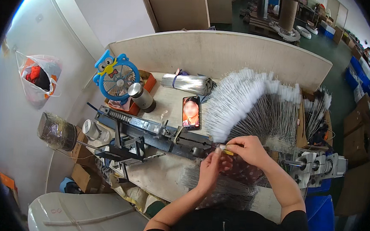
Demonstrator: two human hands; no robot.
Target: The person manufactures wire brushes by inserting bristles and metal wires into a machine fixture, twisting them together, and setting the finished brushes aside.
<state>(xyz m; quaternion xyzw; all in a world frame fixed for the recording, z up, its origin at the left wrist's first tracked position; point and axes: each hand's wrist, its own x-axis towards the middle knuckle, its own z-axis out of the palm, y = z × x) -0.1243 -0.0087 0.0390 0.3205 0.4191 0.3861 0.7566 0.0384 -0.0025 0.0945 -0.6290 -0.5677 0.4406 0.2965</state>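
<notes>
My left hand [211, 170] is raised at the end of a black metal bench device [150, 132], thumb and fingers pinched at a small white piece [222, 146]. My right hand [250, 150] meets it from the right, its fingers closed by a small yellow piece [228, 152] whose kind I cannot make out. Just beyond both hands spreads a big fan of thin wire brushes [249, 102] with white bristle ends. Below the hands lies a bundle of thin wires [231, 192], partly covered by my forearms.
A phone [191, 112] showing a picture lies behind the device. Near it are a bundle of metal wires [187, 83], a grey-black cup [141, 97] and a blue owl-shaped fan [116, 77]. A metal shaft mechanism [317, 166] stands at right. A low board [222, 54] closes the table's back.
</notes>
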